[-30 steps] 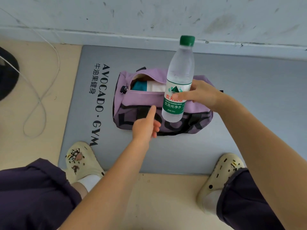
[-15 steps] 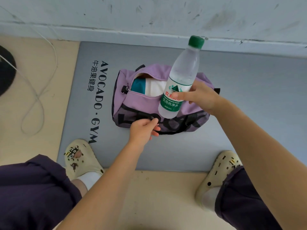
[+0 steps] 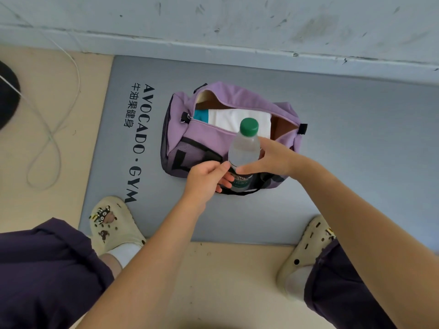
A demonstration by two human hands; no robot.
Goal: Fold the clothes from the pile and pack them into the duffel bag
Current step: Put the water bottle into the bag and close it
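A purple duffel bag point(image 3: 209, 138) lies on a grey gym mat point(image 3: 356, 143), its top zip open. Folded white clothes point(image 3: 237, 118) and a teal garment point(image 3: 200, 115) show inside. My right hand point(image 3: 273, 160) grips a clear water bottle point(image 3: 244, 150) with a green cap, upright, its lower part sunk into the bag's black mesh side pocket point(image 3: 190, 155). My left hand point(image 3: 209, 176) pinches the pocket's black rim beside the bottle and holds it outward.
The mat bears the words AVOCADO GYM and lies against a grey wall point(image 3: 237, 24). A white cable point(image 3: 47, 138) loops on the beige floor at the left beside a black object point(image 3: 7, 96). My two cream clogs point(image 3: 111, 224) point(image 3: 308, 252) stand at the mat's near edge.
My right hand has lowered the bottle from above the bag into the side pocket. My left hand went from pointing to pinching the pocket's rim. The bag's opening now shows more.
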